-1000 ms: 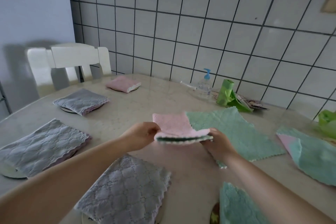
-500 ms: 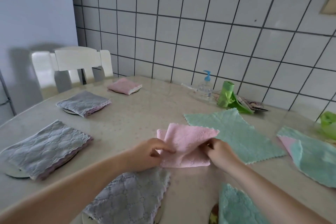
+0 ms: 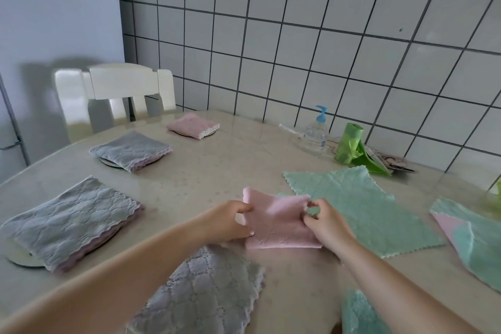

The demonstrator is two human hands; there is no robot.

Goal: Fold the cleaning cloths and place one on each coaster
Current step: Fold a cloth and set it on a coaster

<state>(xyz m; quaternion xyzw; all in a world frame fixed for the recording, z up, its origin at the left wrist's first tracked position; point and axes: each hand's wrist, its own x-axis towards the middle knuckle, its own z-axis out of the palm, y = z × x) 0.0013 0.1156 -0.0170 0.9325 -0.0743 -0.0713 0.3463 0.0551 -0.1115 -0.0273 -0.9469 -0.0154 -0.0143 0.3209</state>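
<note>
On the table (image 3: 217,171), the folded pink cloth (image 3: 276,225) lies between both hands, long axis running left-right. Left hand (image 3: 227,221) pinches its left edge; right hand (image 3: 324,221) pinches the far-right corner.

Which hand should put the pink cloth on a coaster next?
Probably the left hand. It already grips the pink cloth, as does the right hand, but every coaster plainly in view sits on the left; each one already carries a cloth.

Eight cloths (image 3: 279,222), three visible coasters (image 3: 24,259), one chair (image 3: 119,89).
</note>
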